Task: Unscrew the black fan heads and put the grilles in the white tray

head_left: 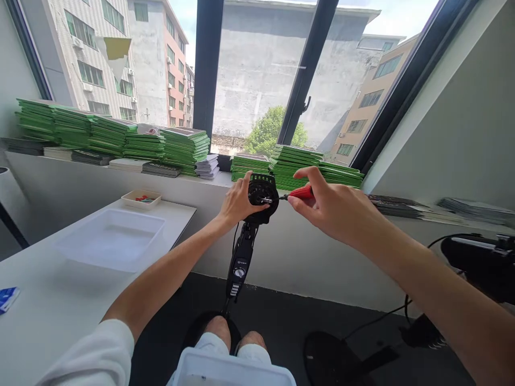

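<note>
A black round fan motor head [262, 197] tops a black stand with a control panel [240, 271] bearing a silver knob and white buttons. My left hand [238, 200] grips the left rim of the head, fingers on top and thumb across its lower face. In my right hand [322, 199] is a screwdriver with a red and black handle [301, 193], held between thumb and fingers. Its dark shaft points left at the head's centre, near a small metal shaft [266, 200]. Whether the tip touches anything is too small to tell.
A white bin [235, 370] rests on my lap. On the left table [48, 300] are a translucent bin [112, 238] and a small tray [141, 199] with red and green bits. Green stacks [185, 147] line the windowsill. Another black stand base [333, 359] is at right.
</note>
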Motion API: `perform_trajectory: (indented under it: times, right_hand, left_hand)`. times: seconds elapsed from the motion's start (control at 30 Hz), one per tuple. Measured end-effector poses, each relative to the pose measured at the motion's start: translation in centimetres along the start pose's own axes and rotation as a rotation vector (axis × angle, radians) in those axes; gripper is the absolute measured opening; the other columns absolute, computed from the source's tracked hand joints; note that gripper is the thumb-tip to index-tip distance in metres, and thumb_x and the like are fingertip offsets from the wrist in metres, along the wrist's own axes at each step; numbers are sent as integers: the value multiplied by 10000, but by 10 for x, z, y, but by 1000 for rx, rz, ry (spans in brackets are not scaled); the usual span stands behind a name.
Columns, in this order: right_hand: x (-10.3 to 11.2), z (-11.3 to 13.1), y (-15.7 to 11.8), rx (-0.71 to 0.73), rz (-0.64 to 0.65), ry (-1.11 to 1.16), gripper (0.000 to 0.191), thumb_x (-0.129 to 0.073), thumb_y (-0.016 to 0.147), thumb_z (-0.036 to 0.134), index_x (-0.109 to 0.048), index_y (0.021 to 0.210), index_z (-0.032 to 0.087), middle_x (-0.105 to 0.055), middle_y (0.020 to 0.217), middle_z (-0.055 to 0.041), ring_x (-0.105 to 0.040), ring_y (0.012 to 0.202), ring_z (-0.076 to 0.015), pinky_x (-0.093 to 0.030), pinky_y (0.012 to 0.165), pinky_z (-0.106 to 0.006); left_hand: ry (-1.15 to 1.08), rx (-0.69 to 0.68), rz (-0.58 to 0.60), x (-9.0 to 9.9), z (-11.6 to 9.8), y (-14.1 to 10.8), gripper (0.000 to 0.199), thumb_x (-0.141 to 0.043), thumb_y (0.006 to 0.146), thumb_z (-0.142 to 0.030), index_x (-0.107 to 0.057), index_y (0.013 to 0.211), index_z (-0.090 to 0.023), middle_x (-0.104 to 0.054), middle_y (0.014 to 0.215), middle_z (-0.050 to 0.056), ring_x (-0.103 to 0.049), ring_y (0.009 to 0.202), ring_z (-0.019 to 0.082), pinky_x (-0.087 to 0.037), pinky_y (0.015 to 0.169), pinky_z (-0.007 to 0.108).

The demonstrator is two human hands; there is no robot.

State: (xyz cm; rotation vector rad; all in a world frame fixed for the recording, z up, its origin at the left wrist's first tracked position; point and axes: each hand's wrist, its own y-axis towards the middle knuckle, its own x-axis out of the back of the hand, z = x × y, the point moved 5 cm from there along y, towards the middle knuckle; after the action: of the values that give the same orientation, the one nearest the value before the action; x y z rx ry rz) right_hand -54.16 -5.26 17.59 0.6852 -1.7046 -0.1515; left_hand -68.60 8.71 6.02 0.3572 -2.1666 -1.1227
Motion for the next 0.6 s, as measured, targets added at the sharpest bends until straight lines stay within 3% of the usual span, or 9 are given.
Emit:
perform_trajectory:
  times: [0.1,0.2,0.27,0.37,0.5,0.6]
  right_hand:
    - [0,5,-3,16,42,-117,463,-381,985,444,-492,1327,152,-708,724,-65,-575,529,-218,-307,519,-291]
    - [7,3,-5,-76,-15,-343,545,-257,1030,550,-625,1081,152,-646,633,-104,-585,552,-255,-274,524,-306]
    - [8,2,-4,-84,-16,-311,532,-286,1024,561,-629,1083,158,-634,618,-88,-581,549,-246,-277,530,-299]
    - [4,1,-2,-55,60,-194,452,-401,991,480,-550,1260,148,-646,630,-49,-553,513,-214,-282,524,-280]
    - [7,1,-3,-129,58,-333,476,-312,1033,520,-615,1063,154,-635,629,-93,-591,570,-239,-279,544,-298]
    - [6,6,-5,-74,123,-195,389,-373,1024,457,-562,1178,154,-661,666,-66,-599,580,-211,-306,547,-284]
  left_hand:
    - [27,-12,12,-2,-1,3,1143,-866,723,-560,-207,1603,-245,-628,1293,144,-631,1196,354,-532,985,465]
    - [52,-21,28,-4,-1,7,1143,-862,725,-560,-211,1606,-230,-626,1281,145,-638,1180,346,-535,979,446]
    - [67,-22,46,-5,0,8,1146,-856,727,-570,-212,1608,-218,-620,1291,154,-639,1179,351,-544,952,431]
    - [75,-24,57,-5,0,8,1139,-841,740,-584,-207,1612,-215,-611,1310,164,-634,1185,356,-547,935,425]
    - [65,-12,42,-4,0,6,1130,-845,747,-563,-207,1610,-210,-619,1298,163,-633,1180,354,-537,958,438]
    - [60,-21,38,-4,0,6,1142,-849,735,-575,-212,1609,-209,-621,1287,159,-629,1181,361,-532,964,446]
